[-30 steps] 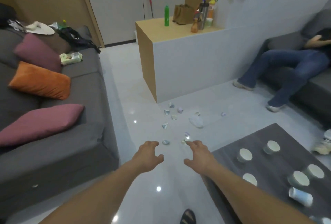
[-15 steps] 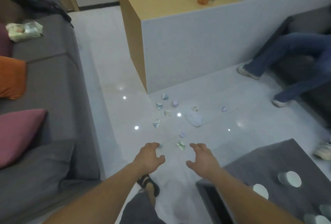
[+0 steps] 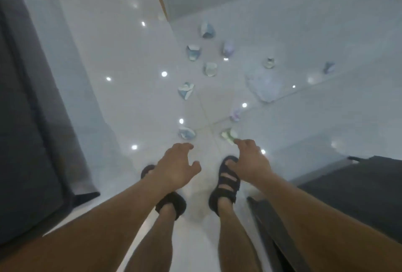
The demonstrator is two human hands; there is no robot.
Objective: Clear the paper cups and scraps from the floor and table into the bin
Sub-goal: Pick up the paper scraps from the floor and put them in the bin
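Left hand (image 3: 176,168) and right hand (image 3: 250,160) above littered floor (image 3: 130,54)
Both empty, fingers loosely spread; green scrap (image 3: 228,135) just beside right fingertips (image 3: 238,141)

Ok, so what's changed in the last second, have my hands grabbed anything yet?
The camera tipped down toward the floor; the table cups and sofa cushions left view, and sandalled feet came in. Both hands moved nearer the scraps: the right hand is now by the green scrap, the left hand just short of the blue-white scrap. Nothing is taken hold of. The scraps lie scattered as before.
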